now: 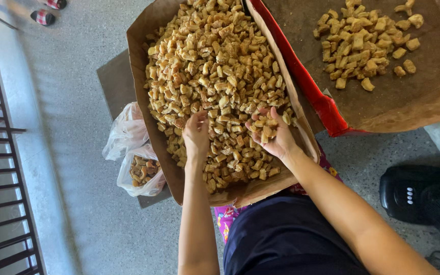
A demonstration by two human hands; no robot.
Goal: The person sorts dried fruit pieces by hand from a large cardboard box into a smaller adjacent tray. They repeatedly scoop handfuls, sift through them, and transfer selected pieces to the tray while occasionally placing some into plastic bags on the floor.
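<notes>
A large brown cardboard tray fills the middle of the view, heaped with golden-brown fried cubes. The left hand reaches into the heap near its centre, fingers curled down into the pieces; whether its grip has closed on any of them cannot be told. Just beside it, at about 3 o'clock, the right hand lies palm up and cupped, cradling a small handful of cubes in a loose, unclenched grip.

At 1 o'clock from the hands sits a second tray with a red edge, lined in brown, with a smaller cluster of the same cubes on it. At 9 o'clock from the hands, against the big tray's side, lies a clear plastic bag with a few cubes inside. The trays rest over a speckled grey floor. A black metal railing runs along the left edge. At 4 o'clock is a black device on the floor. The person's dark garment and a patch of pink patterned cloth show at the bottom.
</notes>
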